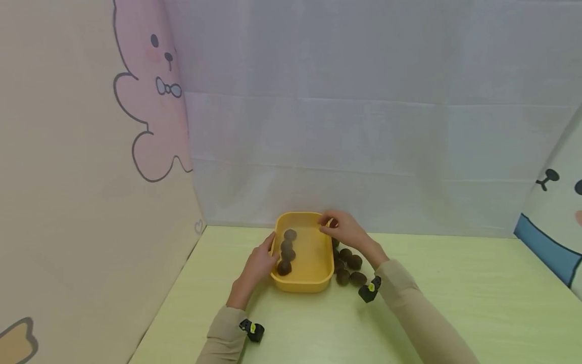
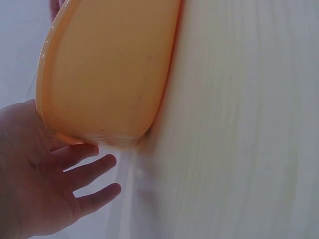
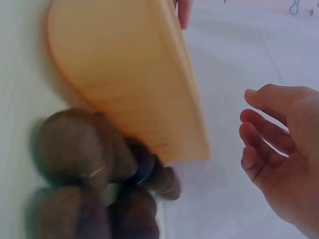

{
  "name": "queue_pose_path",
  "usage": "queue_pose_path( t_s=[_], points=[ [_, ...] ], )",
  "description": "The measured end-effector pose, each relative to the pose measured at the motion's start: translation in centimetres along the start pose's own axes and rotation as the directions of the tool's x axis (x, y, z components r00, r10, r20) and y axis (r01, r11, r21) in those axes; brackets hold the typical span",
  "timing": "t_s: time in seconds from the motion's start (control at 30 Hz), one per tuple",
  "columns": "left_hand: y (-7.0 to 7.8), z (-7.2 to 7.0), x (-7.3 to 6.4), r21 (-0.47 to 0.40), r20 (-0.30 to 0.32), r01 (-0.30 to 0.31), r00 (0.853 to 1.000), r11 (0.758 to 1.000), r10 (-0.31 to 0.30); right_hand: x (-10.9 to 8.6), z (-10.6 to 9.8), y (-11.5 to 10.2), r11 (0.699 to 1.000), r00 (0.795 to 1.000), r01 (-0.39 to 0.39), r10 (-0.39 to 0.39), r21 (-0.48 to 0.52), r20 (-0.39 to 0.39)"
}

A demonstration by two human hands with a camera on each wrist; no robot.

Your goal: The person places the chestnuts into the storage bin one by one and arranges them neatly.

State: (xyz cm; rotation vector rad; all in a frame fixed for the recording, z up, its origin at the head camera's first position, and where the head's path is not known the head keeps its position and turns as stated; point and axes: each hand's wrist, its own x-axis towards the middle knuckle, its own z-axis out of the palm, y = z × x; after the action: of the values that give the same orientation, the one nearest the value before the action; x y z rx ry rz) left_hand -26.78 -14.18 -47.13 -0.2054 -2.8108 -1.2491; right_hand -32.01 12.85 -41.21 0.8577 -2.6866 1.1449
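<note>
A yellow rectangular tub (image 1: 302, 286) stands on the table, with several dark brown, roundish, fruit-like things (image 1: 284, 267) lined up along its left side. My left hand (image 1: 258, 263) holds the tub's left rim, the thumb over the edge and the fingers outside. In the left wrist view, that hand's other fingers (image 2: 92, 172) spread below the tub wall. Over the far right rim hovers my right hand (image 1: 347, 231), its fingers loosely bent. The right wrist view shows nothing in that palm (image 3: 294, 174). More brown roundish things (image 1: 354, 262) lie outside the tub, beneath the right forearm; their exact kind is unclear.
The pale green table (image 1: 454, 288) extends to both sides and toward me. Close behind the tub hangs a white cloth (image 1: 364, 151). A cream wall panel (image 1: 91, 202) with a pink bear stands left, and another printed panel (image 1: 552, 222) stands right.
</note>
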Motion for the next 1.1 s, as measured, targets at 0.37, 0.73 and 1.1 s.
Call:
queue_pose_path(
  t_s=[0.37, 0.73, 1.1],
  points=[
    [0.1, 0.0, -0.2, 0.012, 0.006, -0.009, 1.000, 1.000, 0.009, -1.7, 1.2, 4.2, 0.995, 0.976, -0.083, 0.093, 0.062, -0.195],
    [0.0, 0.0, -0.1, 0.002, -0.003, -0.014, 1.000, 1.000, 0.014, -2.3, 1.9, 6.1, 0.981, 0.976, -0.174, 0.183, 0.091, -0.117],
    [0.3, -0.2, -0.2, -0.007, 0.004, 0.000, 1.000, 1.000, 0.000, -2.4, 2.1, 7.2, 0.981, 0.982, -0.189, 0.188, 0.036, 0.016]
  ],
)
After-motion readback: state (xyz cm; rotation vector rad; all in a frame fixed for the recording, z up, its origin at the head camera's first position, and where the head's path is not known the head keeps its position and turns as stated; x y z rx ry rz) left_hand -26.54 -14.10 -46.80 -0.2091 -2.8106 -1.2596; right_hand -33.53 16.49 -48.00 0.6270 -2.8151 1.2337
